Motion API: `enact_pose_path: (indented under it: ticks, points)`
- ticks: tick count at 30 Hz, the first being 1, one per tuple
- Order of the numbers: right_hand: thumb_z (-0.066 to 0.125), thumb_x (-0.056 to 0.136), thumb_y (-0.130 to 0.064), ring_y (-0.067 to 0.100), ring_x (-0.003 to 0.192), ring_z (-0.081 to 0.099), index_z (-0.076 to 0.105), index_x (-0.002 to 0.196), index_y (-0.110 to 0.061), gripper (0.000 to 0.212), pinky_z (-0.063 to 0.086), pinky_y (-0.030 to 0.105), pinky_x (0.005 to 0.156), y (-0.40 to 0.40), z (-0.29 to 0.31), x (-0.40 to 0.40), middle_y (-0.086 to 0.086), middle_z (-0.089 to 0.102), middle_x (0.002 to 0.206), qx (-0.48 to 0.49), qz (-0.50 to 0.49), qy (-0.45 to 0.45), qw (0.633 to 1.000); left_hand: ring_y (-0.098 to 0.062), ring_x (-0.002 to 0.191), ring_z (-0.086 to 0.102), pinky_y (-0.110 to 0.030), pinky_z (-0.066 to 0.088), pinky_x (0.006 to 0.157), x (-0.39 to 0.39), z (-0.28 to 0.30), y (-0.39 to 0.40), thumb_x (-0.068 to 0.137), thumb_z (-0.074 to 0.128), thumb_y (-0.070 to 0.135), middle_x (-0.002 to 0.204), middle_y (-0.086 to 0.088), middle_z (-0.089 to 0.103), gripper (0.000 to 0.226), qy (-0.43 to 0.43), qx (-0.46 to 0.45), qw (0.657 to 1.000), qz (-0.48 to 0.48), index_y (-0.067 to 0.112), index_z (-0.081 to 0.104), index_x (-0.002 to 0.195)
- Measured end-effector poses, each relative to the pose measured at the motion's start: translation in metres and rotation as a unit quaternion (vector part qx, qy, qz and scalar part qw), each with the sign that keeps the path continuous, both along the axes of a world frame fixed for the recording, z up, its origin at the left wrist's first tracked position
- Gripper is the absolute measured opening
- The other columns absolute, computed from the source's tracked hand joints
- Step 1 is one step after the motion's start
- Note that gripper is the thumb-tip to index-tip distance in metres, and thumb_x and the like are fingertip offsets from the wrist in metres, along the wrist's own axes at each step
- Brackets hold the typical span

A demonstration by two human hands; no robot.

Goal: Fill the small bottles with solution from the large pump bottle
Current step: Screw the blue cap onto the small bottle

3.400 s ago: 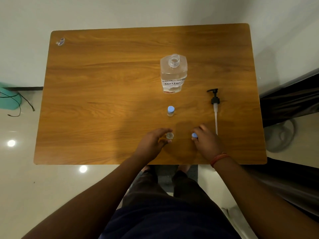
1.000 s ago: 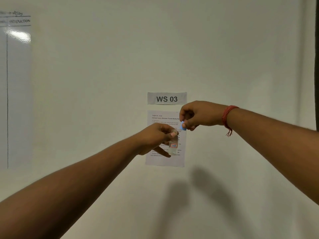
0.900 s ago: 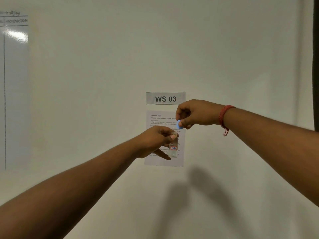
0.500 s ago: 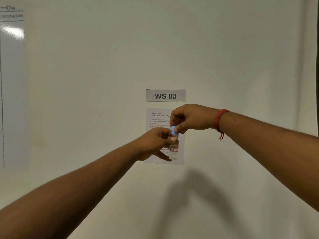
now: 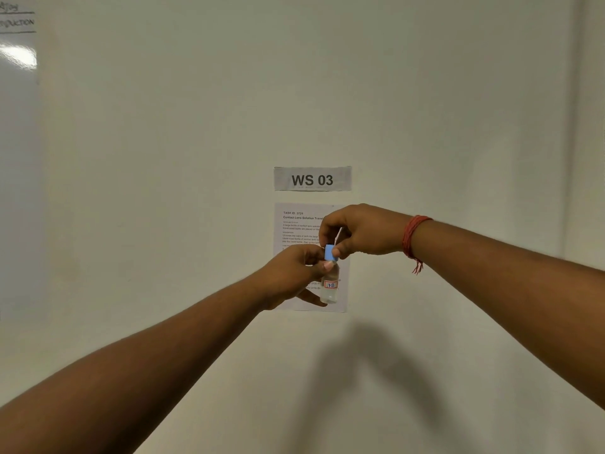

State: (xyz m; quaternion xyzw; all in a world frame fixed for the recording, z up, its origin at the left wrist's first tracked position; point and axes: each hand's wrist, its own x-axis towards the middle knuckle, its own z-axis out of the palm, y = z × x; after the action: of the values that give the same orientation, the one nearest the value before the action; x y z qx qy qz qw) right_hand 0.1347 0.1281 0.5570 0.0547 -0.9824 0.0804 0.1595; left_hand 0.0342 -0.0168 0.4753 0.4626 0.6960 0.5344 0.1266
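A small clear bottle [image 5: 330, 286] with a red-edged label is held up in front of the wall, upright, with clear liquid in it. My left hand [image 5: 291, 276] grips it by the neck and upper body. A light blue cap [image 5: 330, 252] sits on the bottle's mouth. My right hand [image 5: 358, 230] pinches that cap from above between thumb and fingers. The large pump bottle, the other small bottle and the table are out of view.
A white wall fills the view. A grey sign reading WS 03 [image 5: 312, 178] hangs on it, with a printed task sheet [image 5: 296, 224] below, partly behind my hands. A whiteboard edge [image 5: 16, 60] shows at the far left.
My view rose from the table to the wall, with both hands lifted. My right hand brought the blue cap down from beside the bottle onto its mouth; the left hand kept its hold.
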Motion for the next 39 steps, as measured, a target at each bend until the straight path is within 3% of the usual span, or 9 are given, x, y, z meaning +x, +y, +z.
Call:
enact_pose_path:
  ticks: [5, 11, 14, 19, 23, 26, 31, 37, 39]
  points:
    - [0.071, 0.088, -0.012, 0.011, 0.090, 0.069, 0.067, 0.104, -0.021, 0.020, 0.054, 0.021, 0.080, 0.002, 0.000, -0.005, -0.008, 0.069, 0.103, 0.015, -0.002, -0.008, 1.000, -0.027, 0.108, 0.072, -0.051, 0.063, 0.083, -0.003, -0.001, 0.004, 0.102, 0.058, 0.020, 0.118, -0.013, 0.072, 0.024, 0.002, -0.006, 1.000, -0.001, 0.006, 0.066, 0.120]
    - [0.071, 0.089, -0.027, 0.010, 0.073, 0.070, 0.068, 0.098, -0.016, 0.015, 0.056, 0.023, 0.072, 0.003, -0.001, -0.009, -0.002, 0.074, 0.084, 0.033, -0.024, -0.002, 0.999, -0.029, 0.108, 0.072, -0.054, 0.062, 0.085, -0.009, -0.005, 0.007, 0.103, 0.057, 0.017, 0.118, -0.016, 0.072, 0.023, 0.000, 0.002, 1.000, -0.012, 0.004, 0.067, 0.119]
    - [0.070, 0.088, -0.038, 0.010, 0.064, 0.065, 0.066, 0.091, -0.014, 0.024, 0.053, 0.023, 0.065, 0.004, -0.004, -0.011, -0.003, 0.068, 0.076, 0.064, -0.047, 0.014, 0.997, -0.027, 0.107, 0.073, -0.054, 0.062, 0.085, -0.011, -0.008, 0.009, 0.103, 0.057, 0.016, 0.118, -0.014, 0.072, 0.022, 0.000, 0.006, 1.000, -0.015, 0.004, 0.066, 0.120]
    - [0.060, 0.093, -0.045, 0.012, 0.076, 0.066, 0.065, 0.102, -0.018, 0.028, 0.053, 0.026, 0.072, 0.008, -0.008, -0.016, -0.004, 0.067, 0.093, 0.106, -0.052, 0.029, 0.993, -0.026, 0.107, 0.073, -0.054, 0.062, 0.086, -0.014, -0.009, 0.011, 0.103, 0.057, 0.017, 0.119, -0.012, 0.073, 0.024, -0.004, 0.015, 1.000, -0.016, 0.006, 0.066, 0.122]
    - [0.060, 0.096, -0.029, 0.007, 0.083, 0.067, 0.065, 0.117, -0.025, 0.022, 0.049, 0.017, 0.073, 0.016, -0.005, -0.015, -0.011, 0.068, 0.107, 0.063, -0.008, 0.015, 0.998, -0.027, 0.108, 0.072, -0.054, 0.061, 0.086, -0.015, -0.006, 0.012, 0.102, 0.058, 0.019, 0.116, -0.014, 0.073, 0.021, 0.000, 0.015, 1.000, -0.009, 0.006, 0.067, 0.116]
    - [0.062, 0.095, -0.026, 0.007, 0.087, 0.067, 0.068, 0.112, -0.024, 0.018, 0.049, 0.018, 0.076, 0.019, -0.005, -0.017, -0.008, 0.071, 0.105, 0.067, 0.000, 0.016, 0.998, -0.026, 0.106, 0.072, -0.050, 0.063, 0.084, -0.015, -0.005, 0.012, 0.103, 0.057, 0.020, 0.116, -0.013, 0.073, 0.018, -0.002, 0.015, 1.000, -0.007, 0.009, 0.068, 0.112]
    - [0.062, 0.094, -0.034, 0.003, 0.075, 0.059, 0.068, 0.100, -0.021, 0.016, 0.045, 0.020, 0.069, 0.015, -0.005, -0.021, -0.008, 0.067, 0.089, 0.094, -0.012, 0.036, 0.995, -0.028, 0.107, 0.072, -0.054, 0.062, 0.085, -0.017, -0.005, 0.011, 0.103, 0.058, 0.018, 0.115, -0.015, 0.072, 0.022, -0.007, 0.021, 1.000, -0.009, 0.004, 0.067, 0.117]
    - [0.047, 0.096, -0.053, 0.014, 0.072, 0.056, 0.063, 0.090, -0.018, 0.039, 0.049, 0.032, 0.068, 0.013, -0.011, -0.024, -0.002, 0.063, 0.082, 0.201, -0.079, 0.059, 0.975, -0.026, 0.105, 0.073, -0.049, 0.064, 0.082, -0.016, -0.007, 0.011, 0.103, 0.057, 0.016, 0.117, -0.013, 0.072, 0.022, -0.006, 0.021, 1.000, -0.014, 0.005, 0.066, 0.120]
    - [0.045, 0.096, -0.055, 0.014, 0.077, 0.058, 0.064, 0.096, -0.022, 0.039, 0.052, 0.036, 0.072, 0.012, -0.010, -0.023, -0.002, 0.065, 0.090, 0.180, -0.074, 0.073, 0.978, -0.025, 0.105, 0.073, -0.047, 0.064, 0.081, -0.015, -0.007, 0.011, 0.103, 0.057, 0.017, 0.115, -0.014, 0.073, 0.021, -0.010, 0.022, 1.000, -0.013, 0.005, 0.067, 0.116]
